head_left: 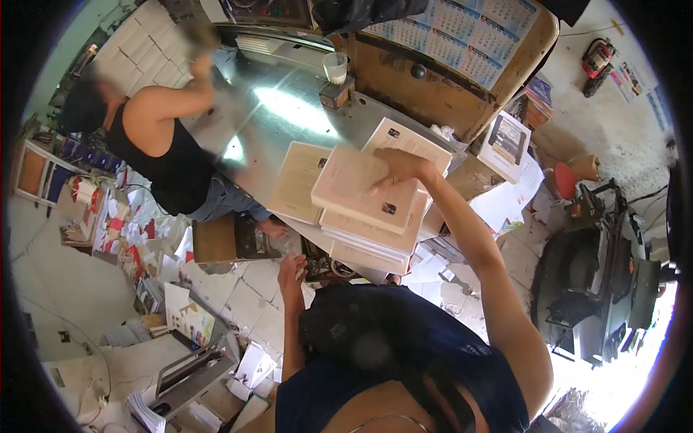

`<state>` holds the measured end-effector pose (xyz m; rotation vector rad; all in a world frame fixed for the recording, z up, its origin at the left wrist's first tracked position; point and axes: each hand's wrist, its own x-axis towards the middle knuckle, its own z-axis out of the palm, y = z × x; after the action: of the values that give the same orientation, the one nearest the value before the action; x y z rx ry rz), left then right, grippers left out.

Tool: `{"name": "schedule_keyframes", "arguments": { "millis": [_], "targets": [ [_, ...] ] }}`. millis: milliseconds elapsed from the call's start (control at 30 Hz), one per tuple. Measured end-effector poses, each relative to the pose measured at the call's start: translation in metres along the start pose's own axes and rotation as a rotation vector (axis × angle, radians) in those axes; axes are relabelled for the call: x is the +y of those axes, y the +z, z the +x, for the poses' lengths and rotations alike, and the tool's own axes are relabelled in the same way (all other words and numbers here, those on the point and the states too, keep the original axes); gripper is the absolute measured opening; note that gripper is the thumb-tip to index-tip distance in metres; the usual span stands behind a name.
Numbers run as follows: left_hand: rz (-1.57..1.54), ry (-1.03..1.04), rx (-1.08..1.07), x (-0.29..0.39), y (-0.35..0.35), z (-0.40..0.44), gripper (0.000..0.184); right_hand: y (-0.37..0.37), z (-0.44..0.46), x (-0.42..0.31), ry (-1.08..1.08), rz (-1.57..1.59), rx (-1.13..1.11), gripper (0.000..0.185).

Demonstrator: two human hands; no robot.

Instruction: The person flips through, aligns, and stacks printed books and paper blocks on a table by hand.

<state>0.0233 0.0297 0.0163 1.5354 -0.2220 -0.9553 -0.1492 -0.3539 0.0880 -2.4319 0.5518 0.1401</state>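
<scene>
Several pale book stacks stand at the table's near corner. My right hand (399, 169) lies on the cover of the top book (350, 184) of the front stack, its fingers against the cover. This book sits slightly askew on the books under it. Another pale book (297, 184) is to its left, and one more (415, 141) is behind my right hand. Low at the left, beside the table edge, my left hand (291, 273) is closed, with its fingers curled; anything inside it is too small to make out.
Another person (155, 148) leans at the metal table (249, 133) on the left, one hand low near mine. A glass (335, 67) stands on a small box (336, 94) at the back. Papers litter the floor. A black machine (577, 281) stands at the right.
</scene>
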Motion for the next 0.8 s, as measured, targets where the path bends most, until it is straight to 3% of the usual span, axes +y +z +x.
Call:
{"name": "schedule_keyframes", "arguments": {
  "millis": [67,100,133,167,200,267,300,367,467,533,600,667,733,800],
  "targets": [
    [-0.124,-0.201,-0.098,-0.020,-0.022,0.014,0.049,-0.001,-0.018,-0.031,-0.014,0.114,-0.083,0.103],
    [-0.222,-0.325,-0.196,-0.028,-0.028,0.021,0.051,-0.005,-0.027,-0.053,0.179,0.067,-0.157,0.102],
    [-0.319,-0.445,-0.292,-0.037,-0.034,0.025,0.054,-0.001,-0.027,-0.051,0.136,0.019,-0.096,0.100],
    [-0.248,-0.444,-0.481,-0.035,-0.025,0.026,0.072,0.007,-0.028,-0.042,0.089,-0.028,-0.036,0.099],
    [-0.336,-0.554,-0.492,-0.041,-0.019,0.031,0.077,0.013,-0.027,-0.038,0.042,-0.073,0.026,0.097],
    [-0.503,-0.773,-0.516,-0.069,-0.006,0.050,0.087,0.012,-0.011,-0.029,0.104,0.155,-0.296,0.092],
    [-0.508,-0.762,-0.419,-0.092,0.006,0.064,0.088,0.007,-0.005,-0.027,0.138,0.265,-0.448,0.090],
    [-0.533,-0.753,-0.265,-0.121,0.033,0.080,0.091,0.001,-0.010,-0.039,0.097,0.243,-0.361,0.085],
    [-0.638,-0.769,-0.158,-0.067,0.071,0.051,0.091,0.017,-0.027,-0.052,0.056,0.128,-0.191,0.081],
    [-0.602,-0.494,-0.298,-0.047,0.083,0.032,0.106,0.027,-0.038,-0.056,0.075,0.086,-0.170,0.079],
    [-0.435,-0.370,-0.325,-0.047,0.075,0.029,0.096,0.028,-0.045,-0.066,0.139,0.117,-0.219,0.078],
    [-0.415,-0.433,-0.250,-0.039,0.071,0.029,0.088,0.024,-0.053,-0.073,0.128,0.169,-0.235,0.077],
    [-0.557,-0.685,-0.071,-0.017,0.074,0.020,0.082,0.027,-0.061,-0.070,0.104,0.208,-0.189,0.075],
    [-0.621,-0.376,-0.121,-0.020,0.070,0.011,0.076,0.032,-0.067,-0.066,0.060,0.229,-0.083,0.072]
  ]
}}
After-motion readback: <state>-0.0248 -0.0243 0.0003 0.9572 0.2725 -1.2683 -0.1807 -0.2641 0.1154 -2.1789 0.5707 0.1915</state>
